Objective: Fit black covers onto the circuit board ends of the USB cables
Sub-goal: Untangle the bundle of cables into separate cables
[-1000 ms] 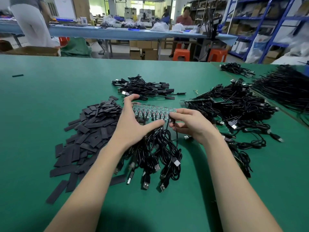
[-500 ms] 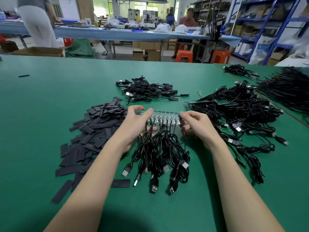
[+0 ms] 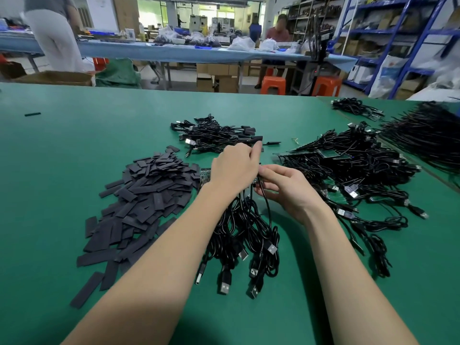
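Note:
A green circuit board strip [image 3: 205, 175] with several black USB cables [image 3: 245, 235] hanging from it lies on the green table [image 3: 74, 150]. My left hand [image 3: 234, 168] lies over the strip and hides most of it, with fingers curled at its right part. My right hand [image 3: 283, 186] pinches the strip's right end, where one cable leaves it. A heap of flat black covers [image 3: 139, 202] lies to the left of my left hand.
A small pile of covered cables [image 3: 216, 136] lies behind my hands. A large tangle of cables on boards [image 3: 348, 168] is at the right, with more cable bundles [image 3: 428, 135] beyond it. People and a long blue table [image 3: 174, 49] are in the background.
My left hand has slid right along the strip and now covers most of it. My right hand has closed in on the right end. The strip has settled nearer the table.

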Tool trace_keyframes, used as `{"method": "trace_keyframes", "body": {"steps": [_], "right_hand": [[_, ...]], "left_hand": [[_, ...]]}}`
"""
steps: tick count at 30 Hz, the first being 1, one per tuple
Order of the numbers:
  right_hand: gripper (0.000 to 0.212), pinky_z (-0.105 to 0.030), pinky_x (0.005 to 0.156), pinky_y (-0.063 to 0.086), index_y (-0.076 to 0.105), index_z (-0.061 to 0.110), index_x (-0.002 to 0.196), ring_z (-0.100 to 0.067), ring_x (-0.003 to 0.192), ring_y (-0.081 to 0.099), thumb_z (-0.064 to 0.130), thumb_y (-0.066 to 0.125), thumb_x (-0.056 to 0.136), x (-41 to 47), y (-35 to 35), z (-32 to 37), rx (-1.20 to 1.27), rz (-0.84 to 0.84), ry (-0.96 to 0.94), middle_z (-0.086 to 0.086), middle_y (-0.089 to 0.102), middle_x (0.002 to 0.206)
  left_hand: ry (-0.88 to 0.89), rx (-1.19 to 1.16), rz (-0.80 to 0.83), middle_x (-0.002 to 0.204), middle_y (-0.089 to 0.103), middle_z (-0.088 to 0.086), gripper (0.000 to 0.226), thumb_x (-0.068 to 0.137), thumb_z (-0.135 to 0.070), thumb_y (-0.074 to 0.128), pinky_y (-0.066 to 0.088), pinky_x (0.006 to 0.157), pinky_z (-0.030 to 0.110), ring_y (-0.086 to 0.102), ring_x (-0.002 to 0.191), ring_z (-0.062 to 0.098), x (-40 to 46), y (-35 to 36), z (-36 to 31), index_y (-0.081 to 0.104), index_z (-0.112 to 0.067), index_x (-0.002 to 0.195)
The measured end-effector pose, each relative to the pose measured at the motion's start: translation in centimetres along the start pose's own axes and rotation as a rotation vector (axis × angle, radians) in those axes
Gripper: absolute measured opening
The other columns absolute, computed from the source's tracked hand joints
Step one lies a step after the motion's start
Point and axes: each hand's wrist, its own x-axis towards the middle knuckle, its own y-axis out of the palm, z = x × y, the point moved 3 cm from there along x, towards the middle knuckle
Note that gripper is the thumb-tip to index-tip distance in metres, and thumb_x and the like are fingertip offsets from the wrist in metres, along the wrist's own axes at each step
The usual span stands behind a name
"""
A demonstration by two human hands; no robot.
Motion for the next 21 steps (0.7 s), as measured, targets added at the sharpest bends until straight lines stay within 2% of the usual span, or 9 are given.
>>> {"method": "trace_keyframes", "body": {"steps": [2, 5, 10, 14, 16, 18, 21], "right_hand": [[0.013, -0.026, 0.069, 0.058, 0.075, 0.002, 0.092, -0.015, 0.064, 0.063, 0.014, 0.077, 0.085, 0.0, 0.0, -0.1, -0.004, 0.006, 0.003, -0.01, 0.07, 0.083], [0.01, -0.025, 0.069, 0.058, 0.075, 0.001, 0.091, -0.014, 0.061, 0.065, 0.011, 0.075, 0.087, 0.1, 0.2, 0.0, -0.007, 0.015, -0.007, -0.011, 0.072, 0.084], [0.015, -0.025, 0.07, 0.057, 0.074, -0.003, 0.095, -0.015, 0.062, 0.064, 0.01, 0.076, 0.088, -0.1, 0.7, 0.1, -0.054, -0.001, -0.005, -0.015, 0.072, 0.086], [0.021, -0.025, 0.07, 0.057, 0.073, -0.003, 0.098, -0.015, 0.066, 0.064, 0.012, 0.077, 0.083, -0.3, 0.8, 0.3, 0.008, 0.032, 0.055, -0.012, 0.072, 0.089], [0.019, -0.023, 0.068, 0.057, 0.076, 0.001, 0.092, -0.014, 0.067, 0.066, 0.014, 0.078, 0.077, -0.5, 0.8, 0.4, 0.107, 0.072, 0.102, -0.009, 0.072, 0.086], [0.006, -0.021, 0.065, 0.057, 0.079, 0.011, 0.079, -0.011, 0.066, 0.066, 0.016, 0.077, 0.078, -0.8, 0.6, 0.8, 0.151, 0.114, 0.137, -0.003, 0.07, 0.078], [0.011, -0.018, 0.059, 0.055, 0.077, 0.018, 0.068, -0.009, 0.064, 0.064, 0.021, 0.076, 0.078, -1.4, 0.0, 1.7, 0.117, 0.116, 0.142, 0.001, 0.067, 0.074]], "left_hand": [[-0.034, -0.07, -0.038, 0.069, 0.058, 0.01, 0.062, 0.107, -0.048, 0.035, 0.042, 0.066, 0.038, 0.058, 0.077, 0.037, 0.3, 0.7, 0.3, 0.043, -0.018, 0.053], [-0.061, -0.111, -0.117, 0.059, 0.049, 0.005, 0.064, 0.107, -0.046, 0.035, 0.035, 0.062, 0.036, 0.052, 0.068, 0.034, 0.2, 1.2, 0.8, 0.042, -0.017, 0.051], [-0.107, -0.149, -0.154, 0.055, 0.046, 0.003, 0.067, 0.109, -0.043, 0.031, 0.028, 0.062, 0.035, 0.044, 0.062, 0.027, 0.1, 1.3, 1.5, 0.041, -0.013, 0.05], [-0.109, -0.187, -0.148, 0.055, 0.047, 0.007, 0.067, 0.11, -0.04, 0.029, 0.03, 0.062, 0.036, 0.048, 0.066, 0.03, 0.0, 1.4, 1.3, 0.038, -0.009, 0.051], [-0.104, -0.235, -0.135, 0.053, 0.047, 0.009, 0.068, 0.11, -0.039, 0.03, 0.036, 0.064, 0.039, 0.048, 0.063, 0.03, 0.2, 1.5, 1.1, 0.038, -0.007, 0.05], [-0.119, -0.245, -0.074, 0.059, 0.057, 0.012, 0.071, 0.109, -0.042, 0.029, 0.045, 0.074, 0.038, 0.055, 0.065, 0.031, 0.3, 1.6, 1.3, 0.049, -0.001, 0.054], [-0.166, -0.159, 0.057, 0.083, 0.071, 0.015, 0.068, 0.107, -0.047, 0.031, 0.05, 0.085, 0.037, 0.064, 0.085, 0.035, 0.5, 2.3, 2.0, 0.068, -0.001, 0.072]]}}
